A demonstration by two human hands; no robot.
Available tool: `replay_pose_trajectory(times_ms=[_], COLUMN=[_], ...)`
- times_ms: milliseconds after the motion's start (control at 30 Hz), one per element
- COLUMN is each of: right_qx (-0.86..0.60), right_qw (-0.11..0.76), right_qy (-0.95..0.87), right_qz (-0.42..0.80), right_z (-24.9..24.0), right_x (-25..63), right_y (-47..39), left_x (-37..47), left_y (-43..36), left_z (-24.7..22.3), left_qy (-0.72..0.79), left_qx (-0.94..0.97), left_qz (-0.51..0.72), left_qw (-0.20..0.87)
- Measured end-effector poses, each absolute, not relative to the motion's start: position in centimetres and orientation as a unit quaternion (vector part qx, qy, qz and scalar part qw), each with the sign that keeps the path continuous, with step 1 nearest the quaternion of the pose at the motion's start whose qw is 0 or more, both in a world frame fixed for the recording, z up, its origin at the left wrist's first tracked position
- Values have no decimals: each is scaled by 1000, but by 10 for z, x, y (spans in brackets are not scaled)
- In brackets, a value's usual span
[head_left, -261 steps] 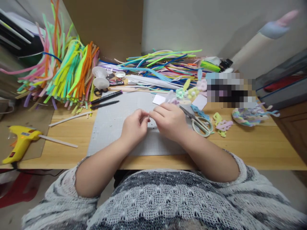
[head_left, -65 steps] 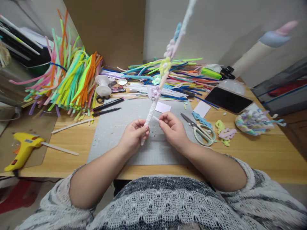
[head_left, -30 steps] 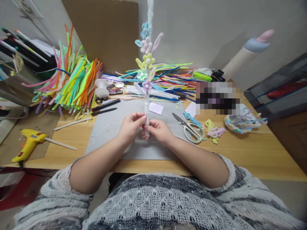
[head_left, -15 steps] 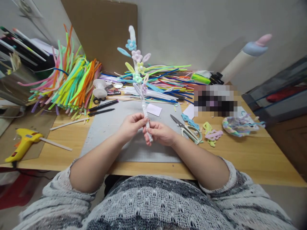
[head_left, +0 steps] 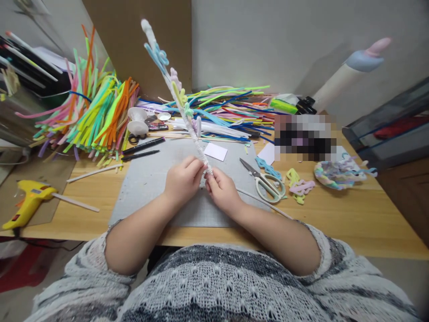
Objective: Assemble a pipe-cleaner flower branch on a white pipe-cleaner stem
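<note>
A pipe-cleaner flower stem (head_left: 181,99) slants up and to the left over the mat, its shaft wrapped in white. Blue, pink, yellow and green flowers and leaves run along it, seen from the side, below a white tip. My right hand (head_left: 225,190) is closed around its lower end. The fingers of my left hand (head_left: 185,178) pinch together against the shaft at that same end; the fingertips are partly hidden. From behind my right hand a thin white pipe cleaner (head_left: 264,202) runs out to the right, past the scissors (head_left: 268,184).
A grey cutting mat (head_left: 150,197) lies under my hands. A yellow glue gun (head_left: 31,197) lies at left, near a bundle of coloured pipe cleaners (head_left: 90,118). More pipe cleaners (head_left: 221,109) are heaped behind. At right are braided pieces (head_left: 298,185) and a pastel woven ring (head_left: 338,174).
The flower stem has tilted left and turned, so its flowers now face sideways. My left hand has curled in more. A white pipe cleaner now shows to the right of my right hand.
</note>
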State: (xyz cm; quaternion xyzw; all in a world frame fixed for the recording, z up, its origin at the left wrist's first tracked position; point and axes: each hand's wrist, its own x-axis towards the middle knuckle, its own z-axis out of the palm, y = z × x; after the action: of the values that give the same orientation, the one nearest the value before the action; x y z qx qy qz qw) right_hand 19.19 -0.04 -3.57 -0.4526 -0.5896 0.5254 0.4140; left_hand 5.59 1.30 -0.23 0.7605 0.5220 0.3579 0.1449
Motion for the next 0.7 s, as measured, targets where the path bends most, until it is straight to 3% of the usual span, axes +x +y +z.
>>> replay_pose_trajectory(times_ms=[300, 700], right_qx=[-301, -108], right_qw=[398, 187], right_qy=[-394, -318], right_qz=[772, 923], right_z=[-24, -17], right_x=[190, 211], right_y=[-3, 6], left_x=[56, 50], left_y=[24, 28], left_z=[1, -9], left_qy=[497, 414], left_qx=[571, 520], left_qz=[466, 507], left_qw=[458, 548])
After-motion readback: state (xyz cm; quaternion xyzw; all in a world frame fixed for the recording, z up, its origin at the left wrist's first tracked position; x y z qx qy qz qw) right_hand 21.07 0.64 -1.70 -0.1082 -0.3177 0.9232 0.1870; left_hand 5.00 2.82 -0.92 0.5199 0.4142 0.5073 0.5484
